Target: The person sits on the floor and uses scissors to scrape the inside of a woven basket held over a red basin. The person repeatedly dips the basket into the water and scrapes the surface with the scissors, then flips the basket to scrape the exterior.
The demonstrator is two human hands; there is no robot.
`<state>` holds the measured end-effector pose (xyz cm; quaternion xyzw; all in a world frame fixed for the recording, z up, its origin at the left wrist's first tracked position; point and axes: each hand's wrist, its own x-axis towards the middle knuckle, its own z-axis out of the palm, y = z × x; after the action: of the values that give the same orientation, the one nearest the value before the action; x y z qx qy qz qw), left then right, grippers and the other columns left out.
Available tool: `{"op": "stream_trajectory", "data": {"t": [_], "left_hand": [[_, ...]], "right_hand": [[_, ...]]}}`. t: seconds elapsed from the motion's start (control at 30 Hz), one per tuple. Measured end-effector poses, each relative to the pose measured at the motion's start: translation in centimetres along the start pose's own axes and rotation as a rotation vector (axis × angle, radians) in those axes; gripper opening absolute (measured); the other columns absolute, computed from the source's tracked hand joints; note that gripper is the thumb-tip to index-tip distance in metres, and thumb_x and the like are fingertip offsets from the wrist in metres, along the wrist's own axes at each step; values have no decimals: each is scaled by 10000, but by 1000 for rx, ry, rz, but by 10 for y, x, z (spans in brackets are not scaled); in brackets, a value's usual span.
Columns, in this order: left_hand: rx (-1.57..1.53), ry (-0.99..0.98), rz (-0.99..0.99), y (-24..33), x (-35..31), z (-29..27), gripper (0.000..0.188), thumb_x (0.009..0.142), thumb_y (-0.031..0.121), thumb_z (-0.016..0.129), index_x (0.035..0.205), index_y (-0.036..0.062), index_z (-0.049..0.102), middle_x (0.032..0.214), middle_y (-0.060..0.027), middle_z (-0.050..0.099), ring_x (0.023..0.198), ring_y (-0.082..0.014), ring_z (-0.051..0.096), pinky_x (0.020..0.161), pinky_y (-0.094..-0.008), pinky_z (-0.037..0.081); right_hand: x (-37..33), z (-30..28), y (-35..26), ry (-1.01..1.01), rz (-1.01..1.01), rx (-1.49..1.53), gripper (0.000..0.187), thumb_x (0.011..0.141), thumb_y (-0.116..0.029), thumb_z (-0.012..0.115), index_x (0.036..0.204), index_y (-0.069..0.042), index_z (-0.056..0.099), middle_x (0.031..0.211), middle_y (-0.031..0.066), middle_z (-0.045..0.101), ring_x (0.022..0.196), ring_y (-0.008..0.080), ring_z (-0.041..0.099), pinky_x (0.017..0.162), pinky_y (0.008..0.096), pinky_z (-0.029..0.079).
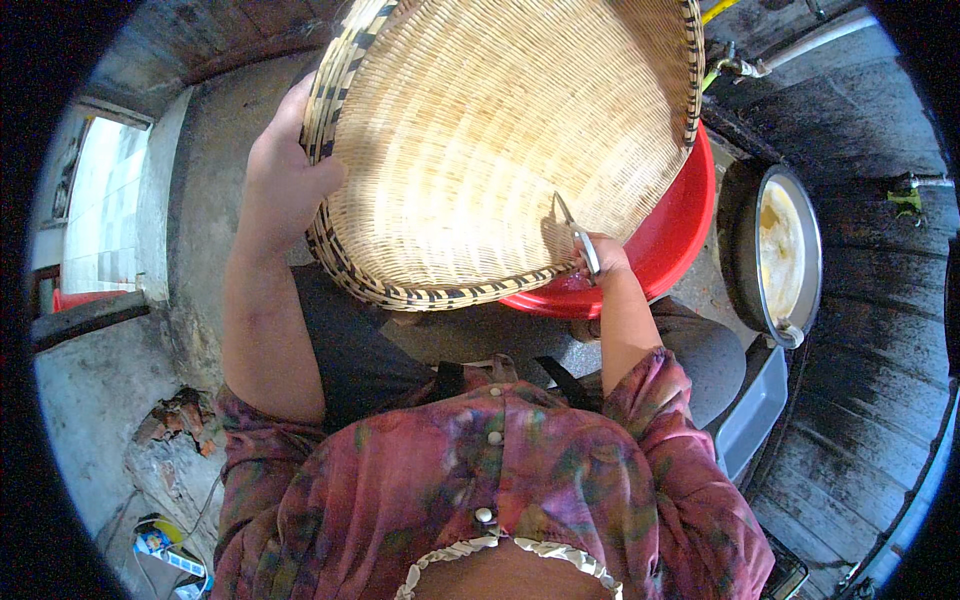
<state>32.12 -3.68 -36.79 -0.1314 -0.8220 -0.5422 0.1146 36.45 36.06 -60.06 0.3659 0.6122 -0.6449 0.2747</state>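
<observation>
A large woven winnowing basket [470, 150], pale with a dark-banded rim, is tilted up before me. My left hand [292, 170] is closed around its left rim, thumb on the inner side. My right hand [606, 258] is closed on the grey handle of a small knife [586, 252] at the basket's near right rim. The thin blade points up over the woven surface and casts a shadow on it. Whether the right fingers also touch the rim is not clear. Behind and below the basket stands a red plastic basin [672, 235], partly covered by it.
To the right sits a round metal pot [782, 250] holding whitish, yellowish contents. A grey tray [752, 412] lies nearer, beside the dark plank wall [850, 330]. Pipes and a tap [740, 68] are at the upper right. A power strip [180, 560] with cords lies at the lower left.
</observation>
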Motion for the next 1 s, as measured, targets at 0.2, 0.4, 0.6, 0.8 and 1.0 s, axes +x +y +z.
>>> {"op": "stream_trajectory", "data": {"t": [0.2, 0.4, 0.6, 0.8, 1.0], "left_hand": [[51, 1, -29, 3, 0, 2, 649, 599, -128, 479, 1240, -29, 448, 1149, -84, 541, 1067, -141, 501, 943, -247, 353], [-32, 0, -28, -3, 0, 2, 644, 605, -127, 481, 1241, -28, 448, 1105, -70, 562, 1017, -124, 519, 913, -237, 373], [40, 26, -8, -12, -2, -1, 635, 617, -108, 486, 1244, -20, 448, 1110, -69, 561, 1020, -119, 516, 906, -236, 378], [-64, -3, -60, -12, 1, 1, 630, 613, -97, 486, 1236, -8, 460, 1111, -70, 565, 1017, -121, 518, 904, -237, 380], [74, 20, -24, -8, -1, -1, 622, 631, -85, 493, 1247, -10, 445, 1107, -78, 574, 1019, -130, 527, 906, -241, 381]], "right_hand": [[-7, 37, -16, 32, -117, -12, 197, 824, -95, 534, 997, -17, 585, 634, 39, 515, 412, 104, 440, 328, 231, 347], [15, 4, -6, 114, -29, -14, 155, 849, -189, 517, 782, -52, 547, 571, 57, 482, 391, 132, 424, 316, 255, 325], [5, 20, -3, 65, -179, -86, 154, 848, -146, 490, 880, -37, 594, 588, 38, 491, 395, 103, 420, 321, 235, 326], [-2, 22, -10, -19, -61, -168, 167, 823, -114, 506, 922, -30, 612, 593, 47, 515, 407, 126, 455, 329, 250, 330], [-17, 22, -15, 0, -29, -130, 134, 829, -137, 531, 846, -36, 616, 572, 47, 519, 386, 113, 438, 312, 235, 326]]}}
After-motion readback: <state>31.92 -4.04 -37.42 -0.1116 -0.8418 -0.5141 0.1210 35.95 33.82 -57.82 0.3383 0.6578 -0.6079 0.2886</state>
